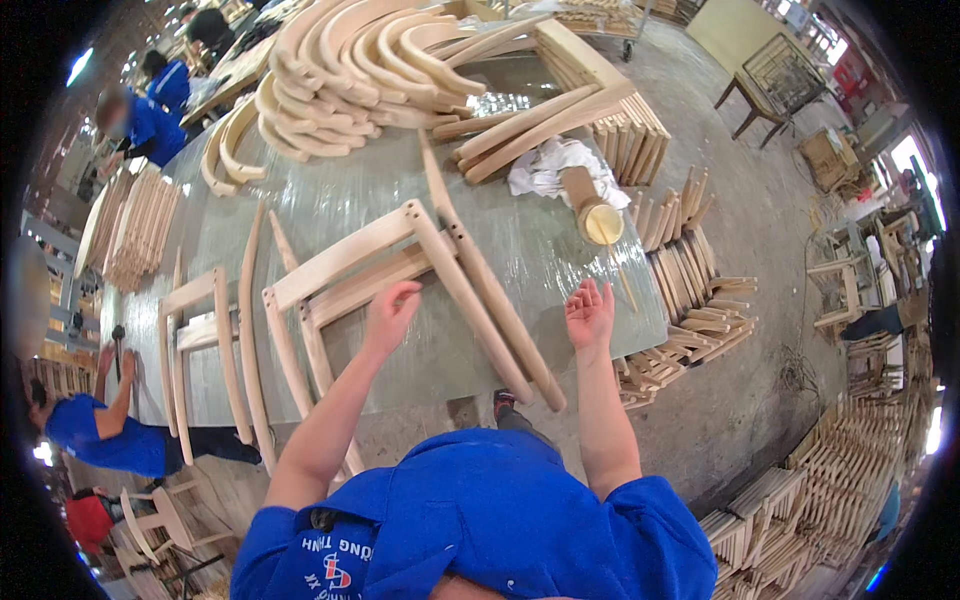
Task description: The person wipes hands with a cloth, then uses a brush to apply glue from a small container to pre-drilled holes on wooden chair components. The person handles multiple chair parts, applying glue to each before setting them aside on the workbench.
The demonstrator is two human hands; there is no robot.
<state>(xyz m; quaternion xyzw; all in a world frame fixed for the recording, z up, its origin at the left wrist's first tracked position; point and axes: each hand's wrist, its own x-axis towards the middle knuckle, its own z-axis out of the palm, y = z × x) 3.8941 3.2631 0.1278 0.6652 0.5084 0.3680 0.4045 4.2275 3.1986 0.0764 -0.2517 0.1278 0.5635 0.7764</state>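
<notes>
- Left hand (390,308): fingers curled, resting on the wooden chair frame (400,262) on the bench (330,200).
- Right hand (590,314): fingers spread wide, empty, at 3 o'clock from the frame.
- Glue pot (603,222): at 12 o'clock from the right hand.

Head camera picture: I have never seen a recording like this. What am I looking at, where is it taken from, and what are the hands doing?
This is one picture from a wide fisheye camera worn on a person's head, looking down, so straight edges bend near the rim. The blue shirt at the bottom and the two bare forearms belong to the wearer.

In front lies a large grey worktable. On it rests a pale wooden chair frame. The left hand touches one of its rails; whether it grips is hard to tell. The right hand is open, holding nothing, beside the frame's long leg.

Farther back are a pile of curved wooden parts, a white cloth and a round pot with a stick. Other workers in blue stand at the left.
</notes>
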